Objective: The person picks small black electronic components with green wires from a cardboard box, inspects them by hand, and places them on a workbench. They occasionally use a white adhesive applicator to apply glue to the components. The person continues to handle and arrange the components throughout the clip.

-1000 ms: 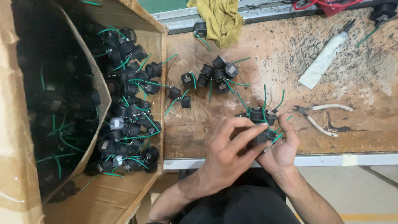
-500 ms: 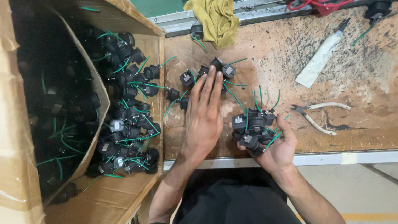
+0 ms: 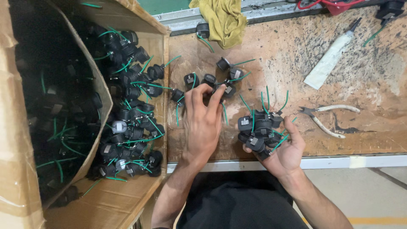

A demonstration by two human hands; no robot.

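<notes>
Right hand (image 3: 283,146) clutches a full bunch of sockets (image 3: 259,129); left hand (image 3: 204,118) apparently pinches one of few loose sockets (image 3: 220,82) left on the desk (image 3: 280,59).

You are at a workshop or small assembly bench. The desk (image 3: 275,55) in front of you is bare, worn wood, scarred with dark scratches and stains, with a pale metal strip along its near edge. Beside it stands a big cardboard box (image 3: 127,199) heaped with identical small black parts (image 3: 127,127), each trailing a green wire, and more of them lie loose on the desk. Hand tools sit within your reach: a pair of cutting pliers (image 3: 326,116) with pale handles and a white tube (image 3: 330,59) of paste or sealant. A crumpled yellow rag (image 3: 224,19) hangs over the desk's far edge, and below you is plain concrete floor (image 3: 373,191).
</notes>
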